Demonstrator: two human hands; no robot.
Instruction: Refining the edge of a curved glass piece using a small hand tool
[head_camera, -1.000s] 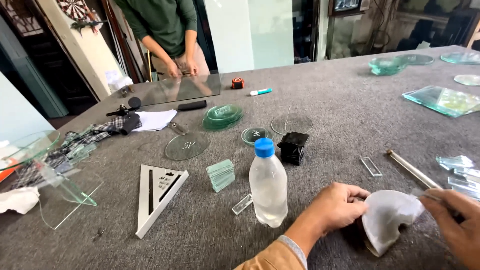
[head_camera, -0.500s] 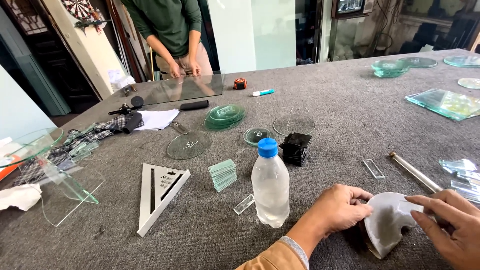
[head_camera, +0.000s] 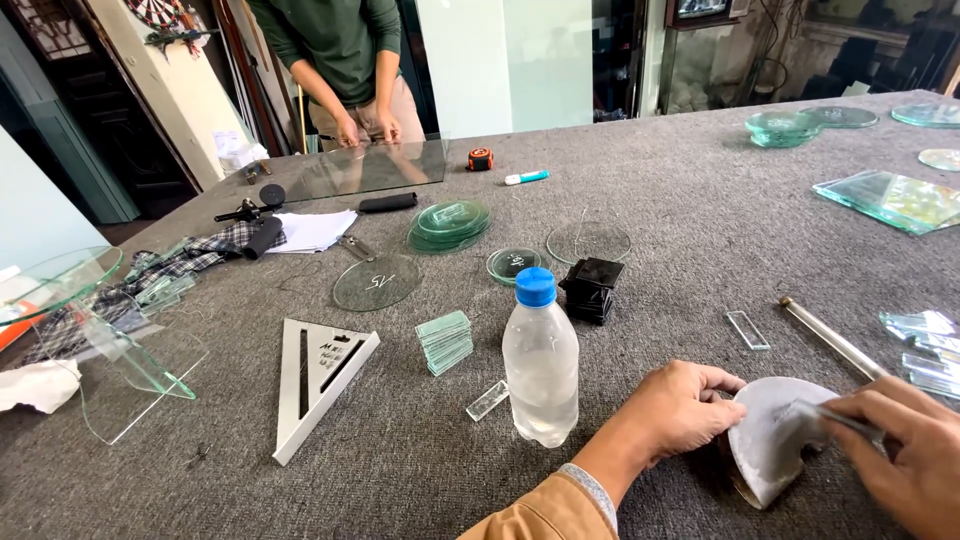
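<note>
Frosted white glass, a rounded piece with a notched lower edge (head_camera: 775, 440), lies at the near right of the grey felt-covered tabletop (head_camera: 680, 210), held between the person's two hands. The left hand (head_camera: 685, 408), coming out of a tan sleeve, presses its curled fingers down on the piece's left edge. The right hand (head_camera: 905, 450) is closed around a thin metal tool (head_camera: 835, 418) whose tip rests on the top of the white piece. Just beyond the right hand lies a long metal rod (head_camera: 830, 338), and to its right a few small clear glass offcuts (head_camera: 925, 340); a little clear rectangular strip (head_camera: 747, 330) lies just left of the rod. Left of the left hand stands a clear plastic water bottle with a blue cap (head_camera: 540, 360), with a small glass slip (head_camera: 487, 400) lying beside its base. Farther out are a stack of small greenish glass rectangles (head_camera: 444, 341), a black block-shaped object (head_camera: 591, 287), a white triangular set square (head_camera: 322, 382) and several round glass discs (head_camera: 450, 222). At the far edge another person in a green top rests both hands on a large clear glass sheet (head_camera: 365, 168).
</note>
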